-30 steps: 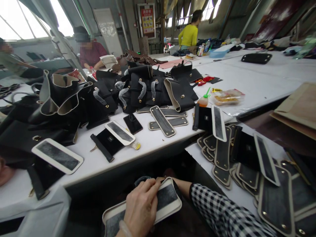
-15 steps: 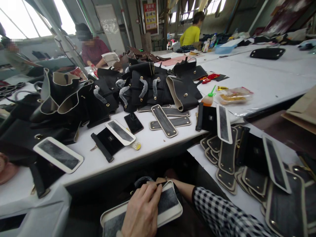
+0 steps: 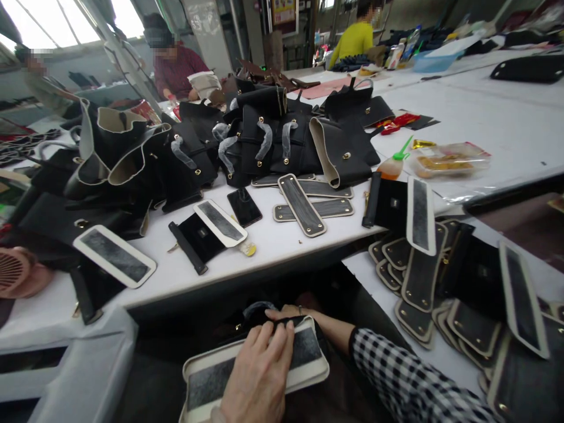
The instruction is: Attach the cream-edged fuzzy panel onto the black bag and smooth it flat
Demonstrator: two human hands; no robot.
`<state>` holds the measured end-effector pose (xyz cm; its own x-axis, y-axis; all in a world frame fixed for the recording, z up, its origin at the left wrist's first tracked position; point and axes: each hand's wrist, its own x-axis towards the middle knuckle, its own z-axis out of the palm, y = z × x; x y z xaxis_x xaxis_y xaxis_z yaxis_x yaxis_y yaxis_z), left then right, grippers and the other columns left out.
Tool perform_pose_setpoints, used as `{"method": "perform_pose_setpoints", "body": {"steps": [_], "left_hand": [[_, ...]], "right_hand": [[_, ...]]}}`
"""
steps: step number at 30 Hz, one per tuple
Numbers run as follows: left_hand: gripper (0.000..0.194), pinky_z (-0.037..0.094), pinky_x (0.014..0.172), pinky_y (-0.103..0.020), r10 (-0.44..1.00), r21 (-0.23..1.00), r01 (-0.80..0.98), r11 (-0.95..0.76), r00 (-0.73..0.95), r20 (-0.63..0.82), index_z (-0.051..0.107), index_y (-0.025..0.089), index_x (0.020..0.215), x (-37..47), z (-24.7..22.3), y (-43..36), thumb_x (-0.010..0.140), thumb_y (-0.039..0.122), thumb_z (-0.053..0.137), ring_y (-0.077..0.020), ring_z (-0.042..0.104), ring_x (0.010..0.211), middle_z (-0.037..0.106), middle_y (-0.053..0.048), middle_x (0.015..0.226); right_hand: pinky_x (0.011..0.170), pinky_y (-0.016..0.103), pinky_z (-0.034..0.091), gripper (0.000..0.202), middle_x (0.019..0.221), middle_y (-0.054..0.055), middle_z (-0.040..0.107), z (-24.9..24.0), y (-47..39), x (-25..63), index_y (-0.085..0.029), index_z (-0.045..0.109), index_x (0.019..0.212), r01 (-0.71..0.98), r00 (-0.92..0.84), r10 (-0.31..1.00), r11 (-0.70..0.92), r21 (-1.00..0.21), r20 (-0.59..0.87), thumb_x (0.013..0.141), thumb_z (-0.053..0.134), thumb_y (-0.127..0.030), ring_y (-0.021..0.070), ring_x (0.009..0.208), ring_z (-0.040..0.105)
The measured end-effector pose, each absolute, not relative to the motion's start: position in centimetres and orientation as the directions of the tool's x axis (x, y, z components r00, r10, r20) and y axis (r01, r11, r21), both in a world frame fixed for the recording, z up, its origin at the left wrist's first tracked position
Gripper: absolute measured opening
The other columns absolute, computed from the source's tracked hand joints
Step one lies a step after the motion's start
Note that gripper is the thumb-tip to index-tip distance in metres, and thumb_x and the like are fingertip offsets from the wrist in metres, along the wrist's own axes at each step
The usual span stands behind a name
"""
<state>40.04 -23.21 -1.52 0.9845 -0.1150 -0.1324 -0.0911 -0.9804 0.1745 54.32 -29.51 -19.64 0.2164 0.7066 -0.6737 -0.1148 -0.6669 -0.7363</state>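
Note:
At the bottom centre a black bag is in my lap, its white-edged dark base panel [image 3: 308, 346] facing up. My left hand [image 3: 258, 373] lies across this panel, fingers together and bent over its far edge. Behind that edge my right hand [image 3: 286, 312] grips the bag's far side; the bag and my left hand hide most of its fingers. A plastic-wrapped handle [image 3: 259, 306] with a gold fitting shows beside it. The checked sleeve [image 3: 405, 376] belongs to my right arm.
Black handbags [image 3: 273, 138] are heaped on the white table. Nearer lie a phone [image 3: 244, 207], crossed studded base panels [image 3: 304, 205] and bag pieces with white-edged panels [image 3: 114, 255]. More panels [image 3: 418, 276] pile up at right, by a glue bottle [image 3: 391, 167]. A pink fan [image 3: 22, 271] stands left. Several people work behind.
The view has tilted down and swung slightly left, bringing the pink fan further into sight. Both hands keep their hold on the bag, with only a slight shift of the left fingers.

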Motion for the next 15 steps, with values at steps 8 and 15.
{"method": "perform_pose_setpoints", "body": {"steps": [8,15], "left_hand": [[0.047,0.04,0.098,-0.042,0.019,0.333,0.046,-0.942,0.996,-0.083,0.054,0.013,0.128,39.8,-0.4,-23.4,0.081,0.007,0.048,-0.0247,0.054,0.101,0.064,-0.008,0.109],[0.033,0.032,0.103,-0.045,0.142,0.538,0.08,-0.839,0.987,0.076,0.062,0.025,0.112,38.7,0.7,-22.8,0.084,0.01,0.05,-0.0236,0.052,0.114,0.066,-0.003,0.113]], "right_hand": [[0.077,0.037,0.051,0.054,0.091,0.006,0.067,-11.4,-28.7,58.4,-0.013,0.064,0.101,0.1,0.188,0.771,-0.632,-0.769,-0.609,0.098,0.031,-0.057,0.0163,0.08,0.064],[0.082,0.037,0.049,0.049,0.088,0.005,0.069,-5.1,-26.1,56.0,-0.014,0.069,0.09,0.322,0.065,0.838,-0.531,-0.784,-0.541,0.093,0.045,-0.057,0.0187,0.084,0.064]]}}
